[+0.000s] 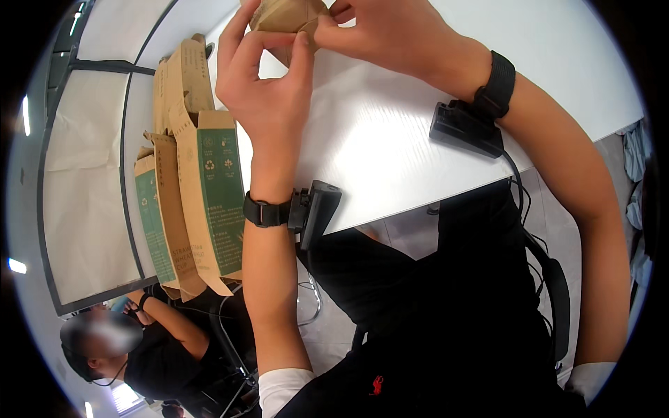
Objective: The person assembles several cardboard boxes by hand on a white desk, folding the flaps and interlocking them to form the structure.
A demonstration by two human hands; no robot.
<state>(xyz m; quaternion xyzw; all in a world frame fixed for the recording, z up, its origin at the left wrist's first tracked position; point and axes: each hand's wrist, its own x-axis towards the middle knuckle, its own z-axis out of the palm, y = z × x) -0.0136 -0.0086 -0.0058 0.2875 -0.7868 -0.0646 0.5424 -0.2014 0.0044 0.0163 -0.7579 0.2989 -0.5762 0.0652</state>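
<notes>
At about twelve o'clock in the head view, cut by the upper edge, a brown cardboard piece [286,15] is held above the white table [390,132] between both hands. The left hand [261,76] rises from six o'clock, its fingers curled over the left side of the cardboard and its thumb pressed up against the lower edge, so it is grasping it. The right hand [380,31] comes in from three o'clock and pinches the right side of the same piece with thumb and fingertips. Whether the piece is a closed box or only a folded flap cannot be told, since most of it lies outside the picture, and nothing of its inside shows. Each wrist wears a black strap carrying a small black device: the left wrist device [315,209] hangs over the near table edge, and the right wrist device [465,127] rests over the tabletop with a cable running from it toward five o'clock. At nine o'clock from the hands, a stack of flattened brown-and-green cartons [198,195] lies on the table, folded flat and overlapping; they hold nothing. At seven o'clock another person [139,348] in dark clothing sits beyond the table's end.
</notes>
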